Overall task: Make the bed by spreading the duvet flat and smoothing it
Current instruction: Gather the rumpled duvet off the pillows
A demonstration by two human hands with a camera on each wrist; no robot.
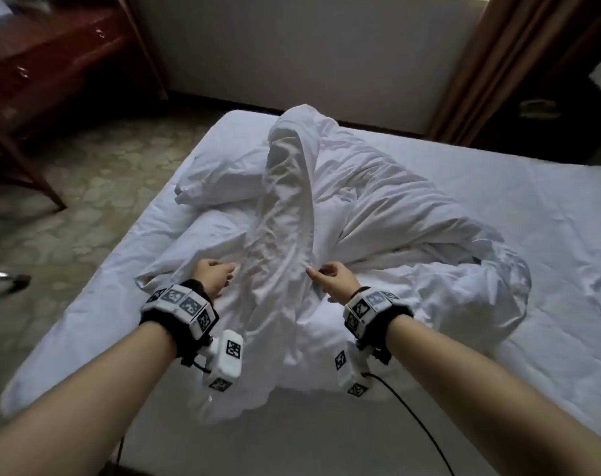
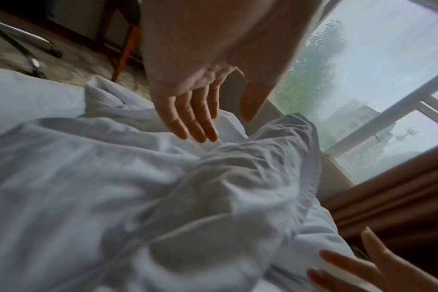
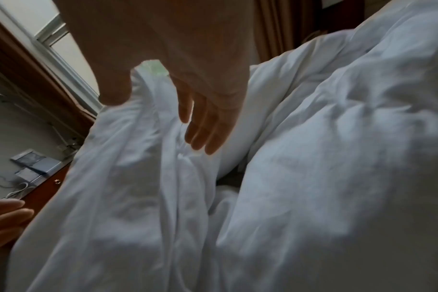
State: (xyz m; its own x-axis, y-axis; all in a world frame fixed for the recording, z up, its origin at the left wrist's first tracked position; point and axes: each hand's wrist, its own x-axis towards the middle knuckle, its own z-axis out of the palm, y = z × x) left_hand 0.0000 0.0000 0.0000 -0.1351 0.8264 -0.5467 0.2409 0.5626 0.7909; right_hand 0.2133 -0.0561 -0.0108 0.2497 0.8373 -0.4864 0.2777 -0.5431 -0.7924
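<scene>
The white duvet (image 1: 378,214) lies crumpled in a heap on the bed (image 1: 560,214), with a tall twisted ridge (image 1: 288,187) running away from me. My left hand (image 1: 223,273) hovers at the ridge's left side, its fingers (image 2: 193,126) straight and spread, holding nothing. My right hand (image 1: 318,271) is at the ridge's right side. In the right wrist view its thumb (image 3: 115,92) and fingers (image 3: 203,136) straddle a fold of the duvet (image 3: 158,110) without closing on it.
A white pillow (image 1: 220,180) lies left of the heap. A dark wooden desk (image 1: 52,56) and patterned carpet (image 1: 96,187) are to the left, brown curtains (image 1: 498,63) and a window (image 2: 363,69) beyond the bed. A cable (image 1: 416,420) trails from my right wrist.
</scene>
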